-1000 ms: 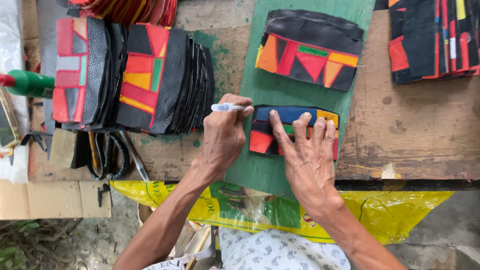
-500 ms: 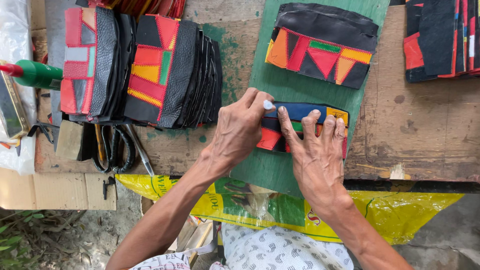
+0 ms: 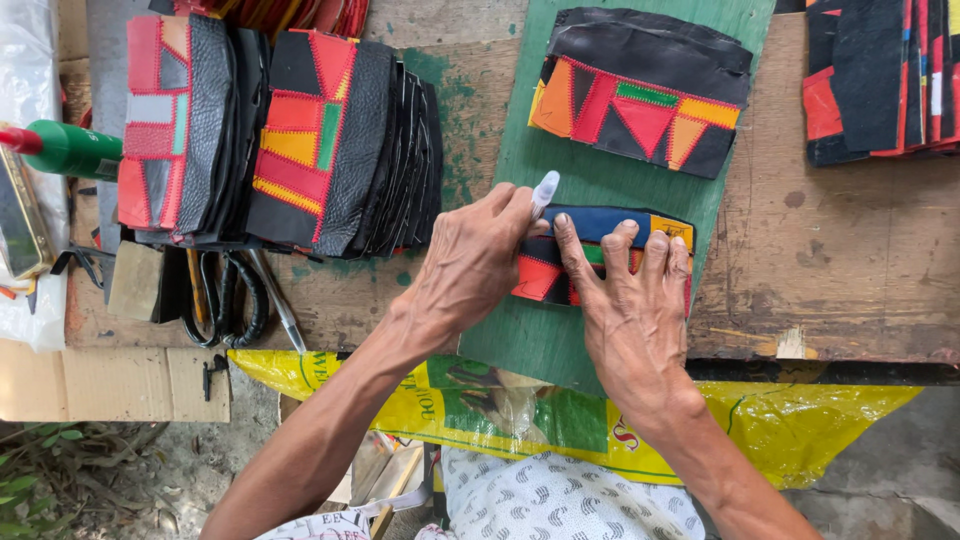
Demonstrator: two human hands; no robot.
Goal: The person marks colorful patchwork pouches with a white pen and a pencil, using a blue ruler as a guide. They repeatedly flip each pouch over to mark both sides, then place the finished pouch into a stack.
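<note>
Head view: left hand (image 3: 470, 270) grips a white-tipped pen (image 3: 543, 190); right hand (image 3: 630, 310), open, flattens the patchwork piece (image 3: 610, 225) on the green board (image 3: 540, 330). Piece may slip, skewing the mark.

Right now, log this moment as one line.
left hand: holds white pen | right hand: pressing patchwork piece flat | surface: green board

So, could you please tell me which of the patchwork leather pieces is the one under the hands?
The small patchwork piece with the blue top strip, lying on the green board below the larger orange-and-red one; the stacks sit apart, untouched.
</note>
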